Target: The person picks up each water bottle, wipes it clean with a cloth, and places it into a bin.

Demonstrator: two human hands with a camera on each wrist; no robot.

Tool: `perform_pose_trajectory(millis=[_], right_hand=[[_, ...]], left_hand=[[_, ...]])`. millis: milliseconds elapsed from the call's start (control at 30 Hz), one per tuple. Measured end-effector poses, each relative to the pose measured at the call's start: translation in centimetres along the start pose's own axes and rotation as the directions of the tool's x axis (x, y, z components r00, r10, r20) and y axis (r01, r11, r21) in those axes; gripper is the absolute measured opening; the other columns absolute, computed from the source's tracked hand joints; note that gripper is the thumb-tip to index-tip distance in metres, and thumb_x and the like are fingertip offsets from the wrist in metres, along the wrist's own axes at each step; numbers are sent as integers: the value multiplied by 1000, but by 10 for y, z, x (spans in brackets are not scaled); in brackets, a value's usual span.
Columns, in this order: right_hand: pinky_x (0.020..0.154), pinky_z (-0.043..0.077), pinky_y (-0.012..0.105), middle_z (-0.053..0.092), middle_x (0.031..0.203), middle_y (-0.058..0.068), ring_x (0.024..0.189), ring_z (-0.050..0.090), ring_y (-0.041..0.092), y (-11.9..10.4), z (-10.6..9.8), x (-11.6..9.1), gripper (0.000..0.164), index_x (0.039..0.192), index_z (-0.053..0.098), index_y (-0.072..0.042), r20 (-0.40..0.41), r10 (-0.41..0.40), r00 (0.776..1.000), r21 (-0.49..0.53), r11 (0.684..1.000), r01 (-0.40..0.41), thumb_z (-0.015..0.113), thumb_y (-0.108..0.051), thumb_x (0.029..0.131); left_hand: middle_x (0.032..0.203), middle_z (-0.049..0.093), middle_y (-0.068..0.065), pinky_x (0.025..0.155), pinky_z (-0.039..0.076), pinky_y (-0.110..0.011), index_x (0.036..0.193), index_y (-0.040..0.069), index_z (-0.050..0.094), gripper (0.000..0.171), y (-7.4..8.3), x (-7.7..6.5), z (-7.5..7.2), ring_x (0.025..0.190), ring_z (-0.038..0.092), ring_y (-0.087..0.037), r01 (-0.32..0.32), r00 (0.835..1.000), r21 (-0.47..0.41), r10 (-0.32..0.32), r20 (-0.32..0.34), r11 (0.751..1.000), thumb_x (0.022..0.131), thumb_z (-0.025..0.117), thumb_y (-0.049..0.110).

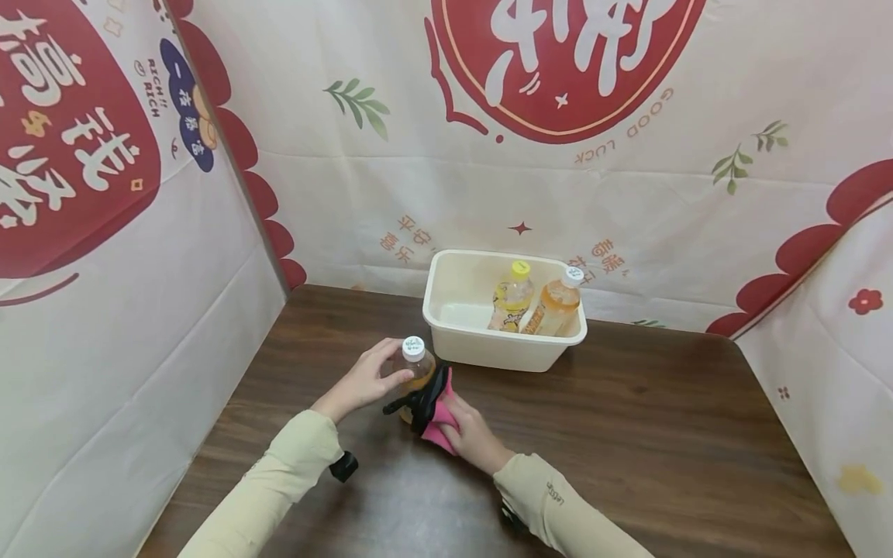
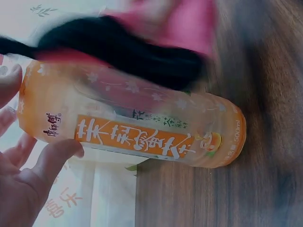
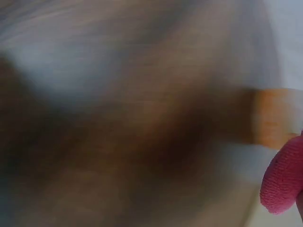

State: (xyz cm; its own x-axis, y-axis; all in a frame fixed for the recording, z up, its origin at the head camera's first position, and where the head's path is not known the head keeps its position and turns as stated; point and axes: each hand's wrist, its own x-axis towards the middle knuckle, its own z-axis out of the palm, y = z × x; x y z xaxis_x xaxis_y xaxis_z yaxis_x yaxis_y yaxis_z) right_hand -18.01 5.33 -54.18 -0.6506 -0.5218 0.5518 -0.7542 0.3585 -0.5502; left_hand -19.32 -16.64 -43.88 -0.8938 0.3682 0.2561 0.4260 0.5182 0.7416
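Observation:
An orange-labelled drink bottle [image 1: 418, 373] with a white cap stands on the table in front of the bin. My left hand [image 1: 364, 381] grips it around the upper part, thumb and fingers on either side below the cap. In the left wrist view the bottle's label [image 2: 137, 139] faces the camera. My right hand [image 1: 476, 438] holds a pink cloth [image 1: 439, 425] with a black part, up against the bottle's right side. That cloth is blurred across the label in the left wrist view; its pink edge [image 3: 282, 182] shows at the right of the right wrist view.
Behind the bottle, a cream plastic bin [image 1: 491, 353] sits at the table's back edge. In its right half lean a yellow-capped bottle [image 1: 512, 298] and a white-capped orange bottle [image 1: 558, 304]. Printed cloth walls [image 1: 335, 209] enclose the brown wooden table [image 1: 642, 434].

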Motion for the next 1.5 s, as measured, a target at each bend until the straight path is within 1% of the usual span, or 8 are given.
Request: perform_pose_trajectory(millis=[167,300,400,533,700,1000,1267,1500], right_hand=[[89,45,41,50,126,25,113,51,32,9,13,-13,41,122,54,3,116,81,990,-26,997,-78,62,-4,82],[93,42,43,46,129,25,117,47,34,7,6,-9,43,125,51,2,146,132,981,-18,991,-130,61,-5,84],[94,41,41,46,131,22,118,47,32,-3,-7,6,44,127,50,0,100,113,989,34,993,-117,60,-4,84],[94,41,41,46,132,20,117,48,30,-23,-29,41,51,131,46,-2,-16,21,1000,102,995,-19,60,-1,82],[94,42,41,46,132,21,117,49,29,-38,-38,63,53,132,43,0,-39,-37,999,62,997,39,59,-1,82],[90,45,39,52,125,19,112,52,27,-19,-18,26,43,125,52,1,-71,27,997,88,996,-21,58,1,82],[89,45,38,56,121,16,110,54,27,2,6,-15,32,117,57,0,107,95,990,-21,995,-93,60,-8,86],[94,41,43,50,127,21,117,48,30,5,1,-12,38,123,53,0,182,185,966,-27,983,-183,60,-9,86]], left_hand=[[116,54,-14,87,44,-45,123,1,50,45,-3,1,-2,102,52,-28,12,1000,-1,-12,-2,1000,84,65,16],[116,54,-13,88,44,-46,123,2,50,44,-5,1,-2,103,52,-30,29,1000,4,-29,0,1000,84,65,17],[113,55,-14,87,44,-45,122,1,50,43,-6,1,-2,102,53,-30,33,999,-5,-33,2,999,84,65,14],[108,55,-14,87,45,-43,120,-1,51,41,-7,-1,-1,99,54,-30,9,1000,-25,-9,-7,1000,82,64,4],[109,53,-17,79,50,-39,120,-3,49,40,-7,-4,1,99,55,-32,-3,1000,-62,3,-8,998,82,61,-3],[112,54,-15,89,42,-49,122,0,49,41,0,-6,5,103,53,-31,20,1000,-52,-20,6,998,84,63,8],[116,54,-14,91,42,-46,124,1,48,45,4,-6,3,107,52,-30,21,1000,-23,-21,8,1000,85,64,16],[117,53,-13,91,41,-48,125,3,47,45,1,-2,1,107,51,-31,50,999,-22,-49,17,999,86,63,21]])
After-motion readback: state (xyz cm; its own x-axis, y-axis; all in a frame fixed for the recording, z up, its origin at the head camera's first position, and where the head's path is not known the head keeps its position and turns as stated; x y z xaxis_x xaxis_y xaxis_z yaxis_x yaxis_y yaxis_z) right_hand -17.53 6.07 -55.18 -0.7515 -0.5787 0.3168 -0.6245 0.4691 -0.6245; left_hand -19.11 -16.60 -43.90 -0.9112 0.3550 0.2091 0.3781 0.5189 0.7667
